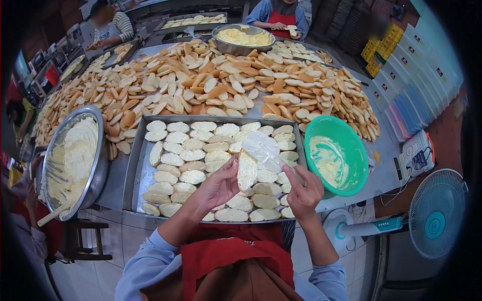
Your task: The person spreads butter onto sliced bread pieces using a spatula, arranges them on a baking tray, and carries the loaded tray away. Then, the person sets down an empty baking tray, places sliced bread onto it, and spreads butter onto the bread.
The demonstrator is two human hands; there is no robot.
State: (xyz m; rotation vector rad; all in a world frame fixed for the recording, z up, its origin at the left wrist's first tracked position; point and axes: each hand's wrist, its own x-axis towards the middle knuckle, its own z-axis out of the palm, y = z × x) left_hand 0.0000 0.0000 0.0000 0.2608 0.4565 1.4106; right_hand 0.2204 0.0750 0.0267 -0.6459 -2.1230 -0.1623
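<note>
Left hand: fingers and thumb are closing on a long, pale-cut, brown-edged bread slice, and I'm holding it up over the right-of-centre part of the tray, cream-smeared side showing. Right hand: fingers are wrapping round the handle of a flat, broad-bladed spatula coated in white cream. The blade is reaching across the slice's upper end; can't tell how firmly it's pressing. Below both, a large rectangular grey metal tray is carrying rows of cream-topped bread pieces, with bare metal showing along its left side. A round green plastic bowl is sitting just beside the tray on my right, pale cream smearing its inside. A wide silver metal bowl is standing on my left, holding a big mound of cream plus a light-handled tool. Beyond the tray, a big heap of oval bread slices is spreading over the grey metal tabletop, and a second round metal bowl of yellowish cream is sitting at the far side. Across from me, a person in a red apron is holding a pale piece in their hands.
</note>
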